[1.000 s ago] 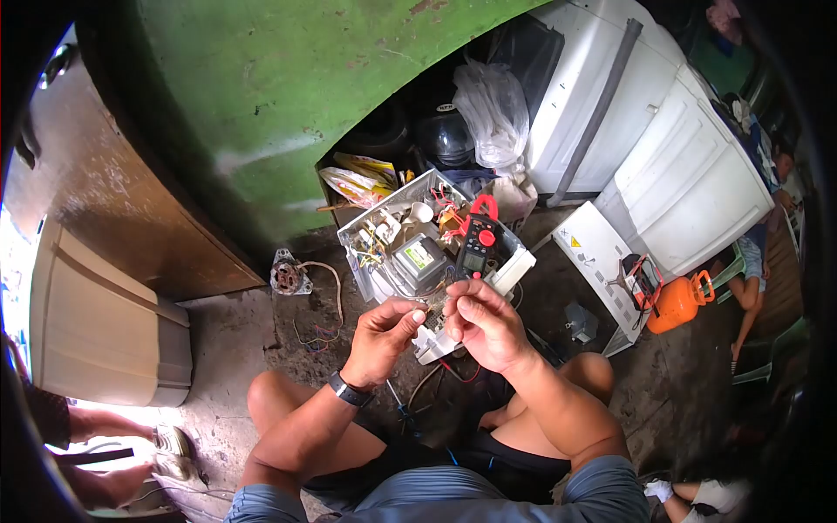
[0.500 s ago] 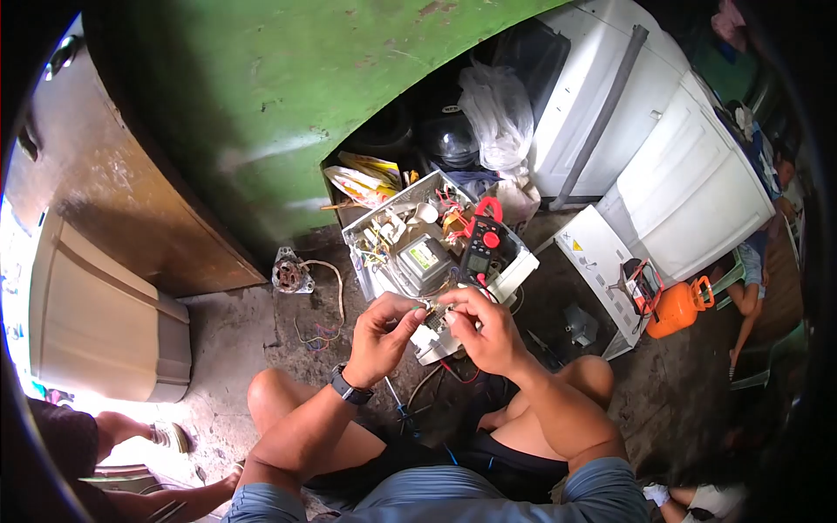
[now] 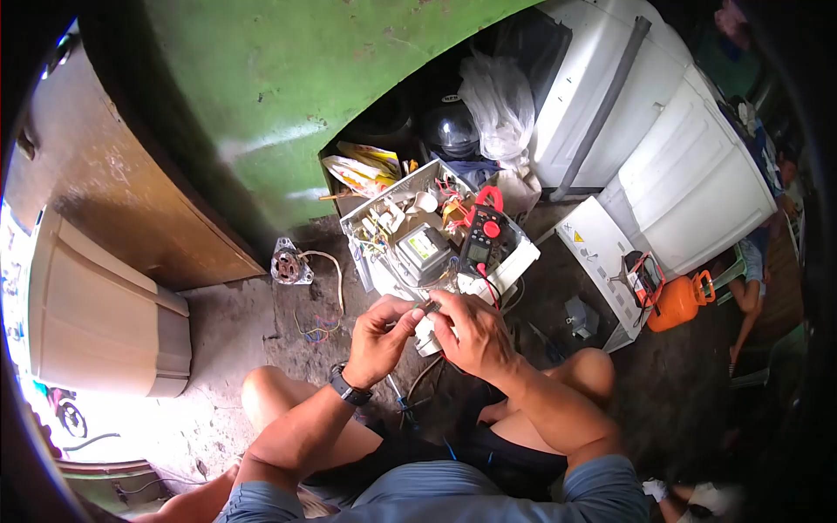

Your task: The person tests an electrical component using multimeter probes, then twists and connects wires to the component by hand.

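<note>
Left hand (image 3: 381, 338) and right hand (image 3: 472, 336) meeting — fingertips pinching something tiny, both arms reaching forward, wrists bending inward

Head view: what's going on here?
A seated person pinches a small item, too small to identify, in the left hand, with the right hand's fingers up against it. Both hands are at the near side of an open, wired housing. A red-and-black clamp meter rests on it.
</note>
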`<state>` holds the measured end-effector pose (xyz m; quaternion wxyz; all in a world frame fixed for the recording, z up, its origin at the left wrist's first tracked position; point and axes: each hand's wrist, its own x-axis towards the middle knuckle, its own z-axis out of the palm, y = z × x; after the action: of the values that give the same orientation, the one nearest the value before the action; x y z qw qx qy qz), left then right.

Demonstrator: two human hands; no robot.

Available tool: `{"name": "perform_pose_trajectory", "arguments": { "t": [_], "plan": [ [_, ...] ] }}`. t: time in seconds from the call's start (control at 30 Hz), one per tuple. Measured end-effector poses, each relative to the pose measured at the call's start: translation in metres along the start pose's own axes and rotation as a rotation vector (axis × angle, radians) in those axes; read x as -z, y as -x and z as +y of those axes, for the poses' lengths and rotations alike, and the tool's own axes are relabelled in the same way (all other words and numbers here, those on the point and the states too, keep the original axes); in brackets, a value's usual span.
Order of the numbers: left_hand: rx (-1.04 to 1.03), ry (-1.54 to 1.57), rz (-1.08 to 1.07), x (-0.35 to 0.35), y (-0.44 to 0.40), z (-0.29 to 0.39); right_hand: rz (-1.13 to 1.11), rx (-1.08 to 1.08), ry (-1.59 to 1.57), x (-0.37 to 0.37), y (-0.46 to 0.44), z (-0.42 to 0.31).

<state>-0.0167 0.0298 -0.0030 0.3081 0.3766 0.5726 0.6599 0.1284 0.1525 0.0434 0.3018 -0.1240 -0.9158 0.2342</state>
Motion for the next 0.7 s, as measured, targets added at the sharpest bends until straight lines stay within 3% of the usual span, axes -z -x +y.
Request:
{"name": "perform_pose_trajectory", "arguments": {
  "t": [0.1,0.2,0.3,0.37,0.43,0.5,0.53,0.57,0.63,0.7],
  "plan": [
    [-0.009,-0.034,-0.039,0.006,0.002,-0.001,-0.017,-0.019,-0.164,0.003,-0.001,-0.001],
    [0.062,0.000,-0.027,0.007,0.006,0.002,-0.037,0.057,-0.104,-0.005,0.001,0.005],
    [-0.051,-0.106,-0.014,0.011,0.009,-0.007,-0.093,0.070,-0.050,-0.004,-0.001,-0.002],
    [0.297,0.280,0.042,0.011,0.013,-0.001,-0.142,0.034,-0.113,-0.002,-0.003,-0.008],
    [0.334,0.381,0.035,0.016,0.011,0.000,-0.144,0.042,-0.148,0.001,-0.004,-0.005],
    [0.364,0.514,0.277,0.030,0.004,0.011,-0.142,0.046,-0.182,0.007,-0.002,-0.003],
    [0.256,0.432,0.197,0.051,0.000,-0.001,-0.151,-0.031,-0.252,0.010,-0.001,-0.003],
    [0.246,0.182,0.092,0.066,0.000,0.000,-0.163,-0.106,-0.322,0.015,-0.002,-0.004],
    [0.037,-0.449,-0.216,0.082,0.004,-0.018,-0.154,-0.094,-0.317,0.022,-0.006,-0.005],
    [0.195,-0.791,-0.342,0.075,0.017,-0.041,-0.140,-0.120,-0.343,0.022,-0.005,0.000]
  ]
}}
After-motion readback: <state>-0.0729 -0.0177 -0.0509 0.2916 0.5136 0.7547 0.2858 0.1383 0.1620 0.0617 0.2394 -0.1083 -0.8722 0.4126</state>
